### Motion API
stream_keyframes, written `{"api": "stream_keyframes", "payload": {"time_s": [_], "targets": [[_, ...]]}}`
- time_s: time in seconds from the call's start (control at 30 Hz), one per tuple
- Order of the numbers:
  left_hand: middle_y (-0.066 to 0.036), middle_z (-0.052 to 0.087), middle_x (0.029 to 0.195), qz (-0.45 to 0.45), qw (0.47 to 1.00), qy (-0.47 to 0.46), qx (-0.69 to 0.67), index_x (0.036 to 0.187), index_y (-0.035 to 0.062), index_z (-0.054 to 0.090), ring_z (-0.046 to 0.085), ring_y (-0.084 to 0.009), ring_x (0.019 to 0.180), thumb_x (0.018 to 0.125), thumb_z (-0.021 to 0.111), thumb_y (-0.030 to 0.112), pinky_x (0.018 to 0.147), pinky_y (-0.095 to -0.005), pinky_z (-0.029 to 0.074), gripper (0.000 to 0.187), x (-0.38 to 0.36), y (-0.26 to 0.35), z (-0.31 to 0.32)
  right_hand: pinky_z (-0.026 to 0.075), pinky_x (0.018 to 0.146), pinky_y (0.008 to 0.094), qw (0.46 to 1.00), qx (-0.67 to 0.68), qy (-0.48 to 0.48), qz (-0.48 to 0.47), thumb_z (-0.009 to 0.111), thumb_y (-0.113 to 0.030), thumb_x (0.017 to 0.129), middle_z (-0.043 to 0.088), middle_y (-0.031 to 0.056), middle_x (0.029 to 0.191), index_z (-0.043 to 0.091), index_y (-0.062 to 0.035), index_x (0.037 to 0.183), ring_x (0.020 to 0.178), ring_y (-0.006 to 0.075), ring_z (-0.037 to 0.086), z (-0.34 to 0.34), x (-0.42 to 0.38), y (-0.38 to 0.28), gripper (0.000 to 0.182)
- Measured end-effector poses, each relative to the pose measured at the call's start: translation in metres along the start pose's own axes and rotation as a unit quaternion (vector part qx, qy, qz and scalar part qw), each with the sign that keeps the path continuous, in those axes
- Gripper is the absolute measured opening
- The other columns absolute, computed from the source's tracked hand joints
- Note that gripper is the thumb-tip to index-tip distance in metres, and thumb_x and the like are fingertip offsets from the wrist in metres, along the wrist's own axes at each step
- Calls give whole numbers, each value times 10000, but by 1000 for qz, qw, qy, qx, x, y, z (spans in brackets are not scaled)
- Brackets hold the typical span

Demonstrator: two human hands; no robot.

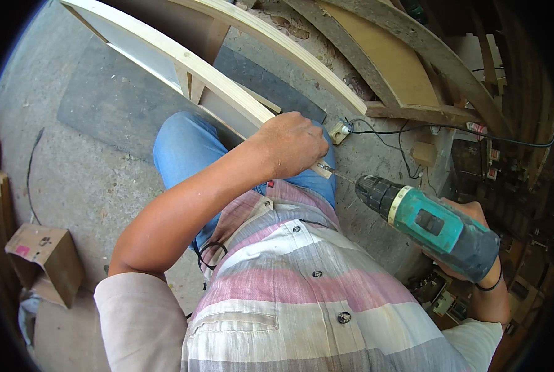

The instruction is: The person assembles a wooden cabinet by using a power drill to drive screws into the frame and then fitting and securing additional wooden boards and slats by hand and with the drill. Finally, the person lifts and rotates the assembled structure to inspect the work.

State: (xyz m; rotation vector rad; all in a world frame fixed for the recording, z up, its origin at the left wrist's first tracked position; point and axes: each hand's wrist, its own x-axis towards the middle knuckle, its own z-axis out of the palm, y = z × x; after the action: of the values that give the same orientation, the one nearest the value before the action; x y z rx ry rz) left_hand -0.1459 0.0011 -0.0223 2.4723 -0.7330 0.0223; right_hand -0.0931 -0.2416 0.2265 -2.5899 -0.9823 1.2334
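My left hand is closed over the end of a pale wooden frame that rests across my lap. The frame has a light flat panel set in it and runs away to the upper left. In my right hand is a teal and black cordless drill, its chuck pointing left at the frame's end. A thin bit reaches from the chuck to a small metal piece at the wood's end, just beyond my left fingers. The drill body hides most of my right fingers.
A second wooden frame stands ahead, with older curved timber behind it. Black cables lie at the right near a small white fitting. An open cardboard box sits at the left on the concrete floor.
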Motion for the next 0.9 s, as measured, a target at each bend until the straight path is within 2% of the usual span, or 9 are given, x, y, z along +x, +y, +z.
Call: {"api": "stream_keyframes", "payload": {"time_s": [0.07,0.1,0.17,0.4,0.47,0.57,0.7,0.77,0.9], "targets": [[-102,698,777,8,1000,8,6,808,110,732,695,-292,818,791,639,141,736,-389,538,99,0,-1,1,441,520,288,998,-62,5,6,778,-134,668,587,97,722,607,-36,876,530,244,579,-1,2,-4,286],[-102,698,777,10,1000,5,4,808,110,732,695,-292,818,791,639,141,736,-389,538,99,1,-1,1,441,520,288,998,-59,5,8,778,-134,668,587,97,722,607,-36,876,530,244,579,-1,4,-8,286],[-99,699,779,1,1000,-9,2,813,116,732,698,-283,815,800,627,141,730,-389,538,109,3,-1,0,417,484,314,997,-48,46,40,752,-184,683,494,159,560,545,-42,752,482,344,532,0,9,-17,261],[-92,697,752,10,1000,-17,9,814,122,732,702,-275,783,824,607,148,689,-379,541,128,3,0,-3,434,479,308,997,-14,46,56,777,-189,660,538,151,553,563,-45,752,485,313,601,-5,17,-20,275],[-88,695,737,13,999,-35,15,827,123,736,705,-266,765,839,604,156,667,-373,541,137,2,0,-6,442,478,303,995,-44,37,79,786,-190,652,554,146,554,567,-47,753,487,298,615,-6,16,-17,280],[-86,698,738,26,1000,-9,10,853,122,742,709,-256,768,844,609,162,664,-369,541,139,1,-2,-1,442,478,304,994,-65,45,76,787,-192,653,552,149,555,566,-49,748,485,296,612,-4,17,-19,280],[-87,700,740,30,999,-33,12,876,121,747,711,-251,767,848,610,155,655,-369,540,144,3,-3,-5,436,476,308,995,-36,45,80,786,-198,647,548,150,553,568,-49,748,482,297,607,-5,20,-20,284],[-86,701,741,33,999,-27,20,880,120,749,713,-247,761,845,609,145,643,-365,540,146,3,-2,-5,429,473,313,993,-79,60,71,787,-207,640,541,149,547,561,-49,742,479,299,602,-3,19,-21,294],[-81,702,740,34,998,-39,25,875,120,748,713,-245,751,840,610,139,633,-361,541,143,5,-2,-7,425,472,316,994,-64,53,70,785,-208,636,538,149,546,559,-49,741,479,302,597,-4,20,-17,295]]}}
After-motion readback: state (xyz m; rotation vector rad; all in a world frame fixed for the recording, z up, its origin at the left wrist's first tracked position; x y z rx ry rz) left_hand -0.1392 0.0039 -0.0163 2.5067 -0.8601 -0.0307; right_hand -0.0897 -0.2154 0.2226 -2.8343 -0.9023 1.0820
